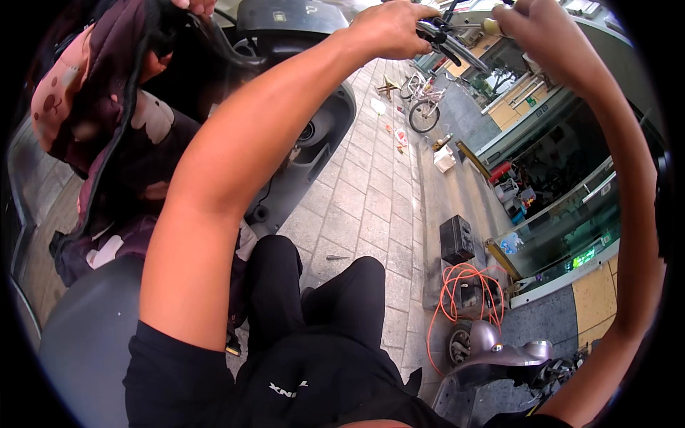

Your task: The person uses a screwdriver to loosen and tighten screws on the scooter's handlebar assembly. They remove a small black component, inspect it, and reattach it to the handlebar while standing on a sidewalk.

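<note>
At the top of the view my left hand [392,30] is closed around a silver and black handlebar part [457,51] with a lever. My right hand [546,36], a little blurred, grips a screwdriver [491,27] by its pale yellow handle. Its shaft points left, toward the handlebar part; whether the tip touches is hard to make out. Under my left arm stands a dark scooter [325,146] with its front body partly hidden. A quilted scooter cover [107,128] with bear patterns hangs over it on the left.
Another person's hand [196,6] shows at the top left. Paving lies below my knees, with a small dark object [337,257] on it. To the right are a black toolbox [457,239], an orange hose [449,289], a parked purple-grey scooter [499,357] and, farther off, a bicycle [424,114].
</note>
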### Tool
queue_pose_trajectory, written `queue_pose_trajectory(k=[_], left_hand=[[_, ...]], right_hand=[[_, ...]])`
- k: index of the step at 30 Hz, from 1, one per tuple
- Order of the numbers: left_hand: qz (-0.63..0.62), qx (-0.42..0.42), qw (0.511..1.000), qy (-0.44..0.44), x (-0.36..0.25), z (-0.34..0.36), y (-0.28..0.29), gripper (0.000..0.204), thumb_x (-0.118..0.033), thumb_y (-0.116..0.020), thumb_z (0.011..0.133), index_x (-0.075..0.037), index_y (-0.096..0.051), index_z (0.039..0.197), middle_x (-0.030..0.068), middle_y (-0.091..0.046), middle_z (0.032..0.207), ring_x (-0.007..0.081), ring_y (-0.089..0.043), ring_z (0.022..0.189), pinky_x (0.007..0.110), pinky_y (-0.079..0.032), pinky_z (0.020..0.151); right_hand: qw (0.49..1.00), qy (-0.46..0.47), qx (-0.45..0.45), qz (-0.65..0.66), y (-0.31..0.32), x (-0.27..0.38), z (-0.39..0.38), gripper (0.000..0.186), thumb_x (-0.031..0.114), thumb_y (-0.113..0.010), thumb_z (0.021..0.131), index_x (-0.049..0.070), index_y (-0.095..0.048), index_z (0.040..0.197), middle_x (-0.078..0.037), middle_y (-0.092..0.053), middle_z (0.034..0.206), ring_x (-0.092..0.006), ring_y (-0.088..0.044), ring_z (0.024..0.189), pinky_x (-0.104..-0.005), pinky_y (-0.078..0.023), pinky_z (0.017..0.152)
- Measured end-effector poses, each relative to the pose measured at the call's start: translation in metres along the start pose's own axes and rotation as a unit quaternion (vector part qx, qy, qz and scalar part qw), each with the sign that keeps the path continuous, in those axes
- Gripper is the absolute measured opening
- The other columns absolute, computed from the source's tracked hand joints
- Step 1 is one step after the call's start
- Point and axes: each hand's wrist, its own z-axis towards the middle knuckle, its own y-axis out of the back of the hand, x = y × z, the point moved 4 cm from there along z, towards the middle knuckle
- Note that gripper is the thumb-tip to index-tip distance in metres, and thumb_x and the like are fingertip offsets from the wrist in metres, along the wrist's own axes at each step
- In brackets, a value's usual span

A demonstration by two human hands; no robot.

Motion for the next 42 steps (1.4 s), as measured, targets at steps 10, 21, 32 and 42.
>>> queue_pose_trajectory(k=[10, 21, 32, 42], left_hand=[[-0.013, -0.036, 0.996, -0.08, 0.019, 0.012, -0.016, 0.066, -0.017, -0.081, 0.089, -0.006, -0.063, 0.151, 0.0095, -0.084, 0.096, 0.0175, -0.082, 0.088, 0.032, -0.063, 0.085], [0.06, -0.053, 0.995, -0.058, 0.022, 0.009, -0.003, 0.061, -0.027, -0.088, 0.084, -0.013, -0.07, 0.141, 0.011, -0.083, 0.096, 0.0274, -0.079, 0.089, 0.04, -0.06, 0.087], [0.001, 0.005, 1.0, 0.006, -0.008, -0.005, 0.005, 0.065, -0.026, -0.077, 0.088, -0.014, -0.064, 0.15, 0.0214, -0.078, 0.123, 0.0408, -0.075, 0.115, 0.049, -0.06, 0.098], [0.097, -0.122, 0.983, -0.092, 0.03, 0.008, -0.01, 0.065, -0.028, -0.085, 0.087, -0.016, -0.068, 0.149, 0.0147, -0.082, 0.103, 0.0278, -0.079, 0.091, 0.039, -0.06, 0.089]], right_hand=[[0.838, 0.424, -0.114, -0.324, -0.012, -0.013, -0.004, 0.029, 0.023, -0.074, 0.098, 0.003, -0.069, 0.12, -0.015, -0.073, 0.095, -0.0255, -0.072, 0.083, -0.0404, -0.057, 0.076], [0.958, -0.097, 0.131, 0.238, -0.052, -0.064, 0.027, 0.055, 0.049, -0.064, 0.106, -0.004, -0.076, 0.11, 0.004, -0.047, 0.063, -0.0047, -0.033, 0.044, -0.0265, -0.027, 0.039], [0.84, 0.39, -0.133, -0.353, -0.063, -0.039, -0.003, 0.031, 0.022, -0.077, 0.102, -0.002, -0.072, 0.121, -0.01, -0.069, 0.084, -0.0215, -0.07, 0.08, -0.0352, -0.054, 0.07], [0.991, 0.125, -0.037, -0.031, -0.04, -0.031, 0.021, 0.049, 0.04, -0.068, 0.101, -0.006, -0.077, 0.116, -0.004, -0.06, 0.069, -0.0176, -0.055, 0.059, -0.0433, -0.046, 0.059]])
